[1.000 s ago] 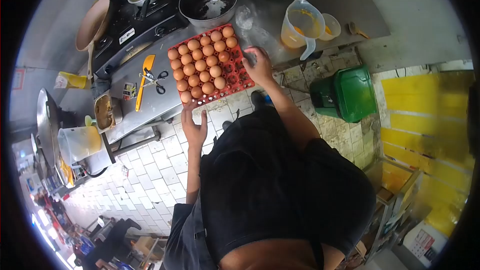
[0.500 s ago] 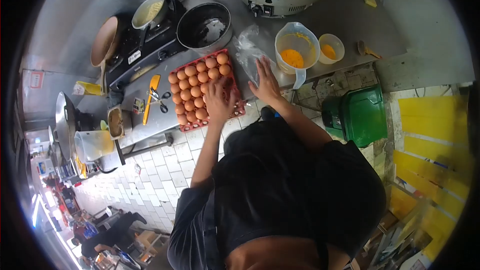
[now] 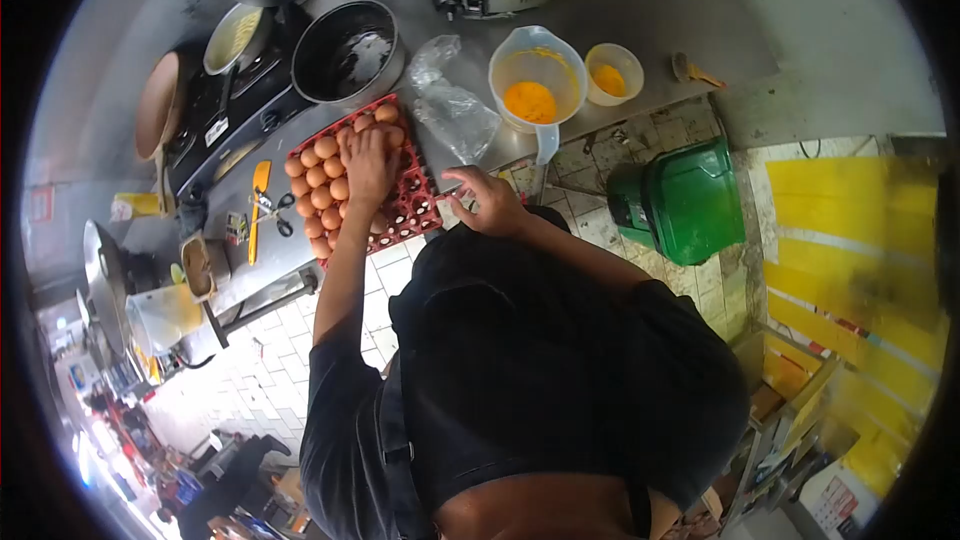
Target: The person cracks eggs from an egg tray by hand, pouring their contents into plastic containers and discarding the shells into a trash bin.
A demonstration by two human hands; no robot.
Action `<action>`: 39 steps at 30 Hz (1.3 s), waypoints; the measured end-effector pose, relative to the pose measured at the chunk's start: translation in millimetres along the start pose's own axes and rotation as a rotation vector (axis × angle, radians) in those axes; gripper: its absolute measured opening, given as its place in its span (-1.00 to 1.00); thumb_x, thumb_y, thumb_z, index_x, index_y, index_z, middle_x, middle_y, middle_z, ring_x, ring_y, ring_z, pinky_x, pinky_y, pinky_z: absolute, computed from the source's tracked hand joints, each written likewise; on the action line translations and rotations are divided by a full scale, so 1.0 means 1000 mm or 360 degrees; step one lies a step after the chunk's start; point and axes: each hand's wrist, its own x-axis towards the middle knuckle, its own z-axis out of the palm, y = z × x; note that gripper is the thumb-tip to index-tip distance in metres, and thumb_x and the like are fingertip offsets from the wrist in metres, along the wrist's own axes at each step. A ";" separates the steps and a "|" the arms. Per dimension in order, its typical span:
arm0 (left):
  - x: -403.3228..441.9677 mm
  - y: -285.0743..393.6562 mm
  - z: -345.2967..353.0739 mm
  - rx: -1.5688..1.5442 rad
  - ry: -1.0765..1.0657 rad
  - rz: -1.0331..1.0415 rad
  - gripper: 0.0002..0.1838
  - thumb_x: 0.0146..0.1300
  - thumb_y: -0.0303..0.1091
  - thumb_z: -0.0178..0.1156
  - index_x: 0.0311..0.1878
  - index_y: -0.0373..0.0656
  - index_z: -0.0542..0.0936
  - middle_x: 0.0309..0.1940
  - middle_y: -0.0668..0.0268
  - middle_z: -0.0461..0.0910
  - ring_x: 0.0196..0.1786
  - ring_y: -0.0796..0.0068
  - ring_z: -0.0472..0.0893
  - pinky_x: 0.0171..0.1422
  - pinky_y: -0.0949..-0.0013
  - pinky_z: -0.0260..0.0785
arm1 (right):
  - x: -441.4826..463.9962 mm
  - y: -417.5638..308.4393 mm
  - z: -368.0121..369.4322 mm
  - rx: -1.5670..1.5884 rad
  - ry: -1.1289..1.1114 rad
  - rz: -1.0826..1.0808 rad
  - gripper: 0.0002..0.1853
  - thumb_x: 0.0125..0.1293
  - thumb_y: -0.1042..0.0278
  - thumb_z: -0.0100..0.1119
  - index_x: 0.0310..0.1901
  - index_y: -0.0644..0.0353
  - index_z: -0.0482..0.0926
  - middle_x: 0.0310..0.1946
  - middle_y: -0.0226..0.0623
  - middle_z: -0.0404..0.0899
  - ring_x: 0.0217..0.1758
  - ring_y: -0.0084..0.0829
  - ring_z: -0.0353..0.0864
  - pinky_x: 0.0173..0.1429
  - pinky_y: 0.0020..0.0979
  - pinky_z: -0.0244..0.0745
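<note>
A red egg tray (image 3: 418,202) holds rows of brown eggs (image 3: 317,176), with bare cups along its right side. Over the eggs in its upper part, my left hand (image 3: 368,168) has its fingers bent down around an egg; the fingertips are partly hidden. My right hand (image 3: 490,202) hovers just right of the tray near the counter edge, fingers loosely curved and thumb apart, holding nothing. A crumpled clear plastic bag (image 3: 452,118) lies beyond it. Farther right stand a clear measuring jug (image 3: 540,55) with orange-yellow contents and a small tub (image 3: 613,77) with similar contents.
Behind the tray sits a dark pot (image 3: 347,52), beside a stove with a frying pan (image 3: 160,105) and a saucepan (image 3: 235,38). An orange spatula (image 3: 256,210) and scissors (image 3: 283,215) lie left. A green bin (image 3: 695,205) stands on the floor right.
My right hand has left the plastic bag and drawn back toward the counter edge, its fingers curving. My left hand has moved farther up over the eggs. The whole view has shifted.
</note>
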 end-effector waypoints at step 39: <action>-0.085 0.069 -0.126 -0.1907 0.0046 -0.0876 -0.68 0.46 -0.35 0.15 0.17 -0.32 0.55 -0.20 0.25 0.69 -0.09 0.50 0.66 -0.02 0.44 0.50 | -0.029 0.151 -0.121 -0.0179 0.1160 0.0467 -0.60 0.42 0.30 0.24 0.21 0.16 0.40 -0.14 -0.29 0.55 -0.11 -0.38 0.57 -0.12 -0.39 0.53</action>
